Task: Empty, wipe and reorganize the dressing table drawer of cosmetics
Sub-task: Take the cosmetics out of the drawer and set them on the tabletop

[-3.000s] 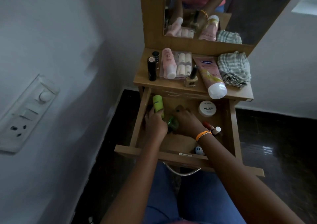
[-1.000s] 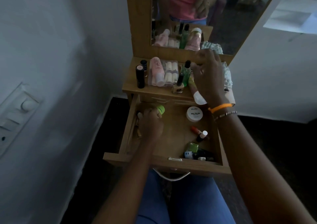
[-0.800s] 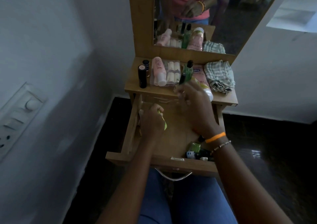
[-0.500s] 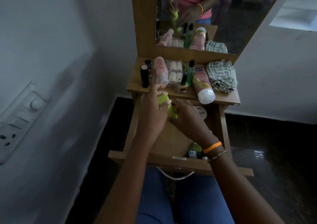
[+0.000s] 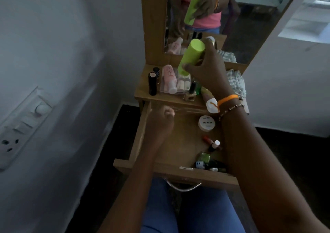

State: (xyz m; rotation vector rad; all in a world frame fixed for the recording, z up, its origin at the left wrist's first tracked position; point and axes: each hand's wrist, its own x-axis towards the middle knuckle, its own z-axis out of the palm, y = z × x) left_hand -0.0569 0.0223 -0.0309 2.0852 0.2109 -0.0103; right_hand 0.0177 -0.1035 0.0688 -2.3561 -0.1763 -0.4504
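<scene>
The desk [image 5: 142, 94] carries bottles behind its open drawer [image 5: 178, 143]. Above the desk, the right hand [image 5: 208, 70] grips a green tube [image 5: 192, 57], tilted. Over the drawer's rear left corner the left hand [image 5: 160, 121] is curled into a fist, holding nothing. A white jar [image 5: 206, 123] and small bottles [image 5: 205, 161] lie along the drawer's right side.
</scene>
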